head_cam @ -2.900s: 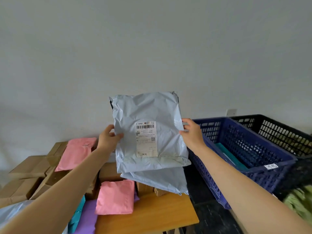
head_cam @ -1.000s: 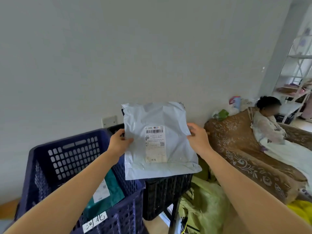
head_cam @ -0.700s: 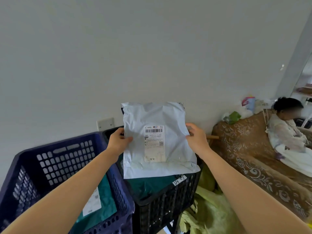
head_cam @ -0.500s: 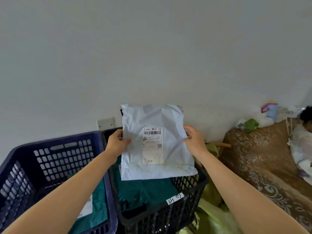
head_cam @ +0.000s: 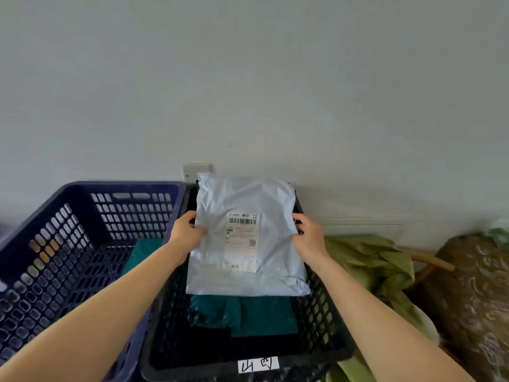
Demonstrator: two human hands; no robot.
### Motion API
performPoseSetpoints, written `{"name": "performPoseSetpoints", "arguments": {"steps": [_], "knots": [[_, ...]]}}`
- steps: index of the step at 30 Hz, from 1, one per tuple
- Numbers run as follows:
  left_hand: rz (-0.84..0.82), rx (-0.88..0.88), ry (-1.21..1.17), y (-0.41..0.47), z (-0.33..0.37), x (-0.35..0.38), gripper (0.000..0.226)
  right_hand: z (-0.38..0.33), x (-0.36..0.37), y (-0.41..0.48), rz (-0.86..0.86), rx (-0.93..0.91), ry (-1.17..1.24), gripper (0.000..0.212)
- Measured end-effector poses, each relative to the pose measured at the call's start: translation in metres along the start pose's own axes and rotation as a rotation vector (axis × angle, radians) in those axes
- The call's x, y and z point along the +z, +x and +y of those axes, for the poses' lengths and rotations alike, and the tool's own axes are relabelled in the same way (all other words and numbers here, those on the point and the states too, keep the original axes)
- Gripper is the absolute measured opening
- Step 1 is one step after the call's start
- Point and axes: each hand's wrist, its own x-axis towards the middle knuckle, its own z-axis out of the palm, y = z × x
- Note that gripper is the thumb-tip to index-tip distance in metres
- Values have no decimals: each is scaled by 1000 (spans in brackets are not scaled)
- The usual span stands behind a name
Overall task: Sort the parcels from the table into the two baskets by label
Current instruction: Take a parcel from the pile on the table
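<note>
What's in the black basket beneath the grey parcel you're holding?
A teal parcel lies in the black basket. The grey parcel, held by the left hand and right hand, covers its far part and anything else behind.

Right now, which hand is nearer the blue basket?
Left. The left hand grips the left edge of the grey parcel, right beside the blue basket; the right hand grips the opposite edge, farther off over the black basket.
</note>
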Motion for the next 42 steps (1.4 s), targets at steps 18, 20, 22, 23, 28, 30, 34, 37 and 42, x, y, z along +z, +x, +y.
{"name": "performPoseSetpoints", "arguments": {"steps": [18,20,22,23,28,30,34,37,42], "knots": [[48,-337,224,87,-85,86,33,87,80,59,-75,308,-138,46],[46,-380,221,94,-94,93,36,93,90,64,-53,344,-154,46],[36,-428,231,99,-102,98,37,102,99,65,-48,377,-185,44],[29,-447,233,101,-106,100,36,106,103,65,-49,395,-202,44],[65,-463,340,102,-120,115,50,116,116,72,7,470,-257,44],[150,-301,404,95,-118,123,66,116,122,71,61,434,-289,47],[74,218,657,89,-120,135,65,113,125,67,70,139,-463,54],[-128,317,916,95,-126,140,60,118,127,71,-127,-7,-618,58],[-184,344,1078,104,-155,143,64,138,135,77,-384,-15,-783,62]]}}
